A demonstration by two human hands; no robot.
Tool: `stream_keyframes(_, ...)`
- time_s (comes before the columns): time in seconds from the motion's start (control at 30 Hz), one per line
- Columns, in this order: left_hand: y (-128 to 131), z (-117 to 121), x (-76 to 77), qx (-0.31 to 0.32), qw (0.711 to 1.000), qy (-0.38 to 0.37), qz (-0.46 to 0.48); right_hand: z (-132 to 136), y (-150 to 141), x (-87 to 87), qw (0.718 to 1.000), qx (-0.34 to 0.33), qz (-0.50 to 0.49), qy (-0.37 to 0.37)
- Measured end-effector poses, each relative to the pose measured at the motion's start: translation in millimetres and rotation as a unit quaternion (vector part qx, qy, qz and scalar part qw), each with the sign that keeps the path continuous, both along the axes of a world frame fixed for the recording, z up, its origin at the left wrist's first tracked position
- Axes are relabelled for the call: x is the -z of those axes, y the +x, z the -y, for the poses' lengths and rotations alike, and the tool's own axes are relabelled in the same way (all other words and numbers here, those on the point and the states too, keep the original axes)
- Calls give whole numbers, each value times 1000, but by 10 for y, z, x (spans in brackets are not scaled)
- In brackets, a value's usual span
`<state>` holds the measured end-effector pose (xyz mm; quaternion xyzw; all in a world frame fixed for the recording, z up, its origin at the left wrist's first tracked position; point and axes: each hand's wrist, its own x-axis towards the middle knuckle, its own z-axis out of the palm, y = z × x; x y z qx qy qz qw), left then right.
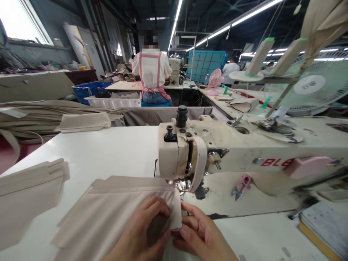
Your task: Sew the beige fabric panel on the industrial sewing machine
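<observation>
A beige fabric piece point(108, 210), perhaps leather-like, lies on the white table just left of the sewing machine point(174, 156). Its top edge reaches the machine's presser foot area. My left hand point(144, 228) is on the piece, fingers curled round a fold near its right end, with a darker underside showing inside the fold. At the right edge of the same piece, my right hand point(198, 232) has thumb and fingers closed on the lower corner. The fingertips of both hands are partly hidden.
Pink thread snips point(241, 186) lie on the machine bed. More beige pieces point(29, 195) lie at left, a folded stack point(84, 122) behind. Thread cones point(259, 58) and a large fan point(318, 87) stand at right. A person point(153, 70) sits ahead, back turned.
</observation>
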<state>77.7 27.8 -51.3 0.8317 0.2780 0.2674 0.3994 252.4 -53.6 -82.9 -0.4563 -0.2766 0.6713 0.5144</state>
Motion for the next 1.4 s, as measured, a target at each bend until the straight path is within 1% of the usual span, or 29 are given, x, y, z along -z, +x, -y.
stream_keyframes(0.1, -7, 12, 17, -5, 999, -32, -5, -34, -23, -10, 1000, 2, -27, -2)
stream_keyframes(0.3, 47, 35, 102, -59, 995, -70, -44, -89, -15, -38, 997, 10, -71, -5)
stream_keyframes(0.4, 88, 63, 162, -94, 992, -66, -51, -96, -26, -60, 998, 30, -59, -12)
stream_keyframes(0.5, 94, 76, 187, -106, 990, -78, -51, -107, -46, -94, 998, 44, -43, -19)
stream_keyframes(0.63, 64, 55, 156, -90, 990, -104, -19, -121, -80, -110, 998, 60, -7, -34)
stream_keyframes(0.7, 63, 49, 133, -85, 991, -105, -10, -130, -95, -93, 997, 64, 21, -37)
stream_keyframes(0.83, 110, 75, 111, -94, 991, -91, -14, -159, -110, -56, 995, 68, 71, -35)
stream_keyframes(0.9, 143, 93, 106, -93, 991, -99, -14, -173, -114, -61, 993, 65, 90, -35)
stream_keyframes(1.03, 189, 96, 66, -96, 984, -150, 26, -185, -120, -110, 992, 50, 108, -37)
stream_keyframes(1.2, 191, 67, 7, -90, 971, -217, 55, -187, -116, -129, 992, 38, 122, -13)
stream_keyframes(1.33, 149, 22, 31, -64, 958, -273, 64, -173, -119, -143, 990, 54, 129, 0)
stream_keyframes(1.4, 122, -13, 28, -49, 956, -284, 61, -157, -122, -158, 990, 70, 126, 10)
